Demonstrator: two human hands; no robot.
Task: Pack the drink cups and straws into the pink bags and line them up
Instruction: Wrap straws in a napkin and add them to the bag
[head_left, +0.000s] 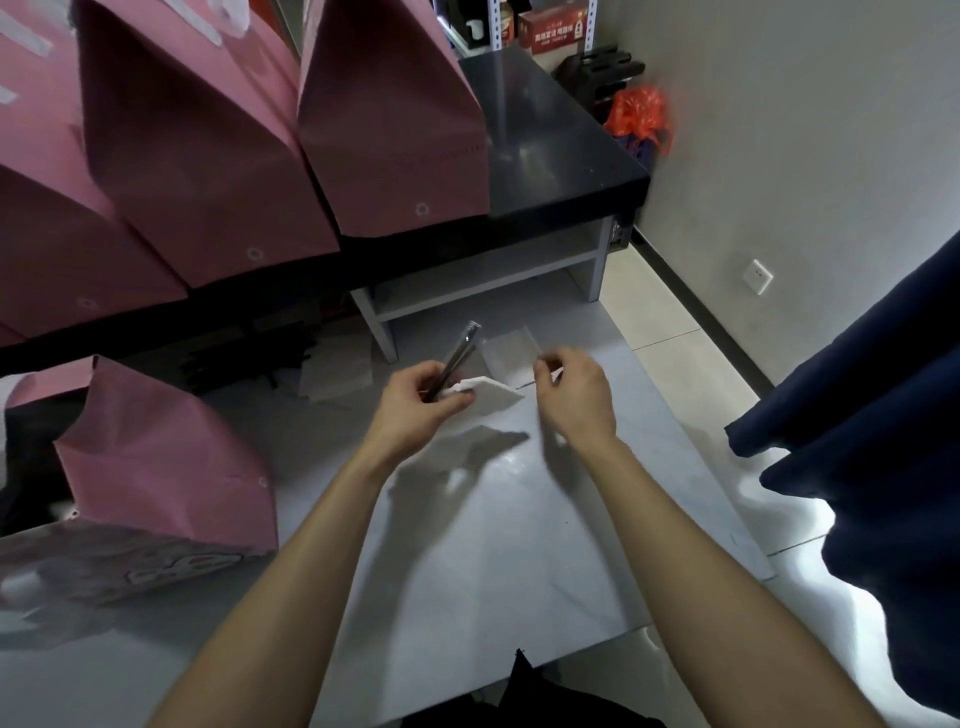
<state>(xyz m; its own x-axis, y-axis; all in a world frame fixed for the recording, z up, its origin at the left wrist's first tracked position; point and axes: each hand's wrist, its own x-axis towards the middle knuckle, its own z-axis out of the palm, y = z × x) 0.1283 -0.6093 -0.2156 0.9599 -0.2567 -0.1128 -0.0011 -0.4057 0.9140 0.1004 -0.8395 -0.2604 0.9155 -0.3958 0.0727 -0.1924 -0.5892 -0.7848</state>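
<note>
Gathering straws and napkin before bagging. The left hand (415, 402) pinches a wrapped bundle of straws (460, 353) together with a white napkin (488, 392), its fingers (457, 397) closed on both above the grey desk (493, 545). The right hand (574, 397) hovers just right of the napkin; its fingers are curled, apparently on a small clear wrapper (511, 353), though blur prevents certainty. To do this well, square napkin and straws into one bundle, then carry it left to the open pink bag (166, 467) at near left. Three filled pink bags (208, 156) stand lined up on the far dark counter (545, 130). No cup is visible.
</note>
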